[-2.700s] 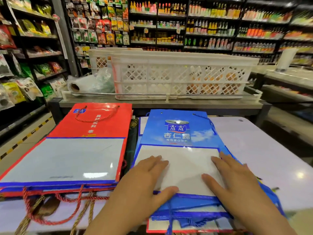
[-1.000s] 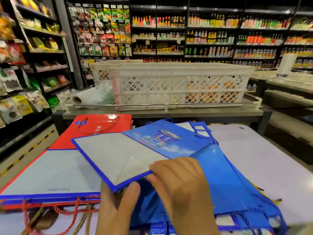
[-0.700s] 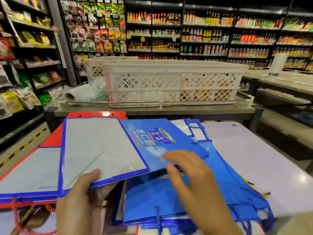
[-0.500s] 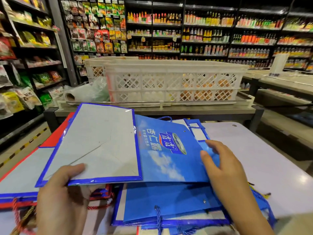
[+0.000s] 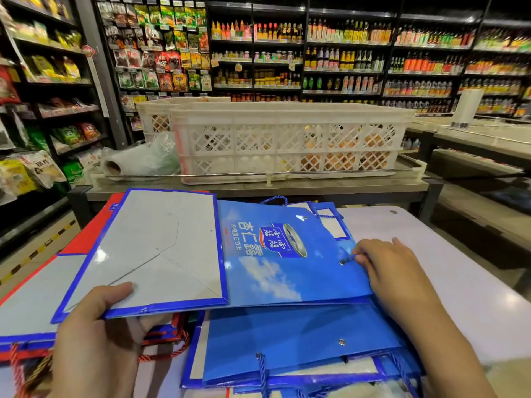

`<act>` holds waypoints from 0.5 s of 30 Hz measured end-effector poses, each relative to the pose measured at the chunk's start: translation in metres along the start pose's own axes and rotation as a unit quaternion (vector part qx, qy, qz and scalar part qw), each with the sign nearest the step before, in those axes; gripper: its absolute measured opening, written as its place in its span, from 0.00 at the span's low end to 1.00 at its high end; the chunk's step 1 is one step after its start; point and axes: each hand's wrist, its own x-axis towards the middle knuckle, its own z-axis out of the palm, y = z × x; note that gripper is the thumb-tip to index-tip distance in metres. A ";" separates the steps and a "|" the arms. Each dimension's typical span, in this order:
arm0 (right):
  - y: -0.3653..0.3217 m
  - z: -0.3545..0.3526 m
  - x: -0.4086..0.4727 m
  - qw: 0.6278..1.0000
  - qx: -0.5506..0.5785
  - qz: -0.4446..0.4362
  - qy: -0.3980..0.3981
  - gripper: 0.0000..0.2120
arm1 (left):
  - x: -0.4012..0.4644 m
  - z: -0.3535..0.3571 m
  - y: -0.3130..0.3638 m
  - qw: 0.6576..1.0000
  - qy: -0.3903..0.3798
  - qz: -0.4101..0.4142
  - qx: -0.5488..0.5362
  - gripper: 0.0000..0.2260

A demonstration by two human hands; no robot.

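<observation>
Head view: the flat-folded blue gift bag [image 5: 258, 268] is held level just above the tabletop [image 5: 459, 282], spanning the stack of blue bags [image 5: 287, 346] and the stack of red bags [image 5: 94, 234]. The left hand [image 5: 97, 334] clamps its near edge, thumb on top, with the other fingers hidden beneath. The right hand [image 5: 390, 271] has its fingers drawn together, seemingly pinching the cord handle [image 5: 349, 259] at the eyelet.

Risks, as I judge them: a hard tug on the cord could tear the eyelet, and the glossy paper could slide from under the thumb. A low sweep might also drag the loose bags below toward the near edge, where handles already hang over.

Open room lies right — bare tabletop there. The far side is closed by the counter carrying the white crate [image 5: 287, 145].
</observation>
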 end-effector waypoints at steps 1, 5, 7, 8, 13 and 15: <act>-0.001 -0.003 0.000 0.999 0.015 -0.006 0.042 0.08 | -0.003 0.001 0.003 1.000 -0.012 -0.018 -0.004 0.25; -0.003 -0.007 0.000 0.988 0.064 -0.052 0.130 0.06 | -0.002 0.005 0.009 0.996 0.003 -0.041 -0.085 0.08; -0.006 -0.007 -0.001 0.980 0.129 -0.072 0.132 0.07 | -0.006 0.009 0.013 0.994 -0.008 -0.024 -0.102 0.04; -0.008 -0.007 -0.002 0.974 0.159 -0.086 0.138 0.08 | -0.004 0.008 0.012 0.994 -0.012 -0.021 -0.109 0.04; -0.022 -0.011 -0.007 0.953 0.207 -0.152 0.161 0.08 | -0.001 0.012 0.011 0.994 -0.029 0.012 -0.109 0.15; -0.030 -0.014 -0.010 0.945 0.220 -0.178 0.165 0.08 | -0.005 0.019 0.007 0.994 -0.042 0.006 -0.105 0.11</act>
